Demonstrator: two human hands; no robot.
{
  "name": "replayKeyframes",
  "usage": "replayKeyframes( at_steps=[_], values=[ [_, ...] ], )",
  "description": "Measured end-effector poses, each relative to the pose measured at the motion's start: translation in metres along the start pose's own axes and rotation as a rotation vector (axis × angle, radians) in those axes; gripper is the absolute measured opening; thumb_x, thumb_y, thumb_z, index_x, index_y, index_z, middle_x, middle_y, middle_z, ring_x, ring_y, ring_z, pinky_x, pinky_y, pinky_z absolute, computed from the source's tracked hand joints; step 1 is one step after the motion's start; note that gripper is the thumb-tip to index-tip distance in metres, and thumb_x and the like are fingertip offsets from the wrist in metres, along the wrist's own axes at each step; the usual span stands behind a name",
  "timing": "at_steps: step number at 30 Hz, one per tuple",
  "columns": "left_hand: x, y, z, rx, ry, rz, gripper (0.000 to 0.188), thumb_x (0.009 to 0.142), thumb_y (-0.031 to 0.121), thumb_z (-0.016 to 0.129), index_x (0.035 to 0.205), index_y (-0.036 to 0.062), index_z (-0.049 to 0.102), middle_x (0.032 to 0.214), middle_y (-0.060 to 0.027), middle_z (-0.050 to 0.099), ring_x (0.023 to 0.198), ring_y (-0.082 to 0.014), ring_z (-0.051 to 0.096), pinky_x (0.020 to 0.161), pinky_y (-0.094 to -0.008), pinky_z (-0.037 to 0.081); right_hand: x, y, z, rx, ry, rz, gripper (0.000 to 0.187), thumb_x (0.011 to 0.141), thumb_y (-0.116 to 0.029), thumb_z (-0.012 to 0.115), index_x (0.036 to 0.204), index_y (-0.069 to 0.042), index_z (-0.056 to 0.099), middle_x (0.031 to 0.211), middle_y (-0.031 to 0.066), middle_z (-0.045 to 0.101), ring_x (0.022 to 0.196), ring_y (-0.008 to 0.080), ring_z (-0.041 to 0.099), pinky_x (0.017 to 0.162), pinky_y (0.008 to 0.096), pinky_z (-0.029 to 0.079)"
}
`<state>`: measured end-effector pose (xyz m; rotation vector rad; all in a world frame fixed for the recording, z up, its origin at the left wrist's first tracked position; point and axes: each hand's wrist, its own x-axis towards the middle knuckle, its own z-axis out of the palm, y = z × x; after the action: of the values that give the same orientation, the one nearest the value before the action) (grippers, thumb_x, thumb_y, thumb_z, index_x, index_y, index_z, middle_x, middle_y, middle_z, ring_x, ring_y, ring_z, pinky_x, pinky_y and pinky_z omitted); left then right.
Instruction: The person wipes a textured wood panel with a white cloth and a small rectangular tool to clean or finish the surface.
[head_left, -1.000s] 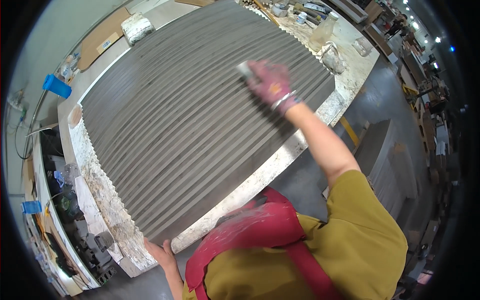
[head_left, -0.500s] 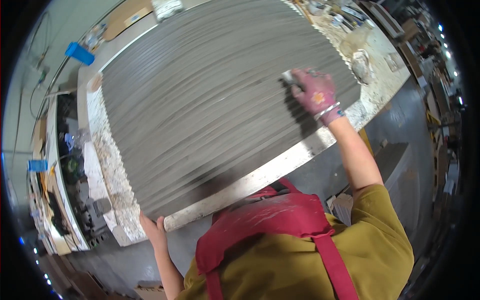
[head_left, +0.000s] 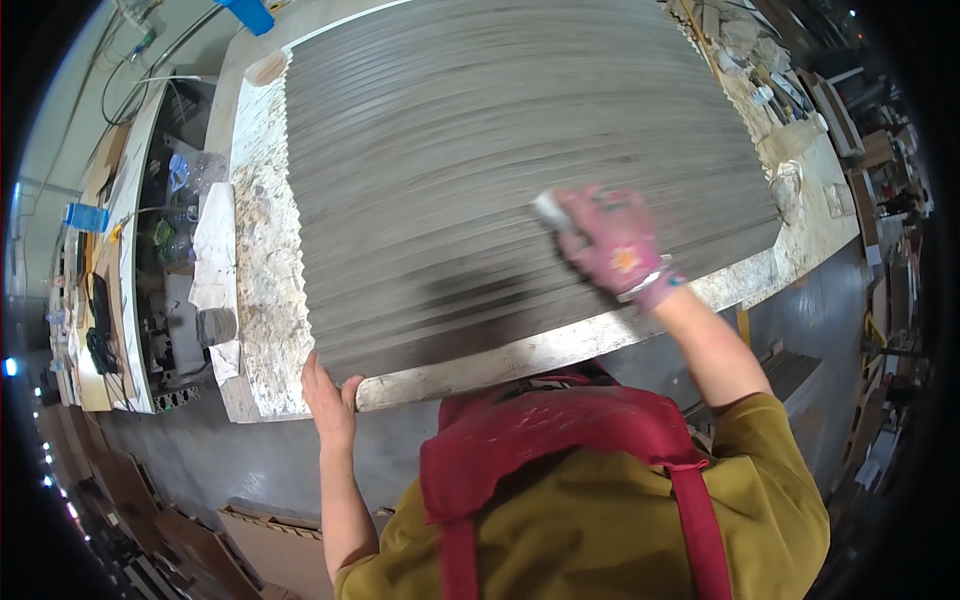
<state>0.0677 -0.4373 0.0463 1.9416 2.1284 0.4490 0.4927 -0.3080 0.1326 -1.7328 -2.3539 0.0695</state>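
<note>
Right now my right hand [head_left: 615, 245], in a pink glove, is closed round a small pale tool [head_left: 548, 208] whose kind I cannot make out, pressed on the big grey slab [head_left: 480, 170] near its right side. That slab lies flat over the speckled worktop [head_left: 262, 300], covered in long combed ridges running across it. My bare left hand [head_left: 328, 395] grips the near edge of the slab at its left corner, fingers curled over the rim.

To do this pass well, I judge it wants even pressure along the ridges, with the left hand bracing so nothing shifts.

As for containers, a blue box [head_left: 248, 14] sits at the far left end of the bench; its contents are hidden. Clutter [head_left: 770, 95] lies on the far right, too small to tell.
</note>
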Motion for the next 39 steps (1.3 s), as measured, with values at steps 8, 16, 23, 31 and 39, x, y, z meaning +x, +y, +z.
replayKeyframes(
  at_steps=[8,16,23,31,39],
  values=[
    [-0.008,0.01,-0.008,-0.134,0.167,-0.026,0.065,0.077,0.015,0.074,0.131,-0.0039,0.043,0.135,-0.0223,0.044,0.122,-0.0401,0.043,0.102,-0.0466,0.033,0.011,-0.026,0.025,0.041,0.011,-0.071,0.042,0.083,-0.028,0.056,0.122,-0.013,0.055,0.109,0.0139,0.064,0.103,0.0313,0.06,0.093,0.0476,0.04],
    [0.008,0.118,0.004,-0.398,-0.223,0.58,0.012,0.08,0.005,0.065,0.092,0.0036,0.063,0.091,-0.0113,0.065,0.084,-0.0319,0.062,0.074,-0.0411,0.049,0.042,-0.096,0.028,0.205,-0.053,-0.207,0.048,0.083,-0.035,0.057,0.124,-0.011,0.052,0.107,0.0138,0.063,0.094,0.0326,0.062,0.093,0.046,0.04],
    [0.025,0.136,0.025,-0.415,-0.392,0.479,0.007,0.084,0.009,0.062,0.089,0.0057,0.064,0.083,-0.011,0.063,0.078,-0.0321,0.061,0.068,-0.0398,0.048,0.0,0.02,0.02,-0.019,0.145,0.014,0.032,0.077,-0.023,0.059,0.105,-0.01,0.06,0.088,0.0105,0.064,0.081,0.0311,0.063,0.074,0.0443,0.047],
    [0.021,0.144,0.035,-0.382,-0.425,0.294,0.01,0.087,0.01,0.058,0.09,0.0038,0.066,0.078,-0.0142,0.065,0.07,-0.0333,0.063,0.066,-0.0394,0.049,-0.04,0.131,-0.031,-0.087,0.144,0.302,0.035,0.084,-0.032,0.057,0.113,-0.011,0.058,0.105,0.0147,0.064,0.092,0.0334,0.063,0.086,0.0466,0.044],
    [0.017,0.165,0.027,-0.43,-0.416,0.109,0.01,0.087,-0.001,0.053,0.084,-0.0012,0.063,0.07,-0.0129,0.065,0.063,-0.0226,0.064,0.062,-0.0314,0.05,-0.063,0.231,-0.051,-0.109,-0.047,0.527,0.034,0.084,-0.031,0.054,0.113,-0.014,0.06,0.106,0.0135,0.065,0.098,0.0311,0.062,0.087,0.0491,0.044]
  ],
)
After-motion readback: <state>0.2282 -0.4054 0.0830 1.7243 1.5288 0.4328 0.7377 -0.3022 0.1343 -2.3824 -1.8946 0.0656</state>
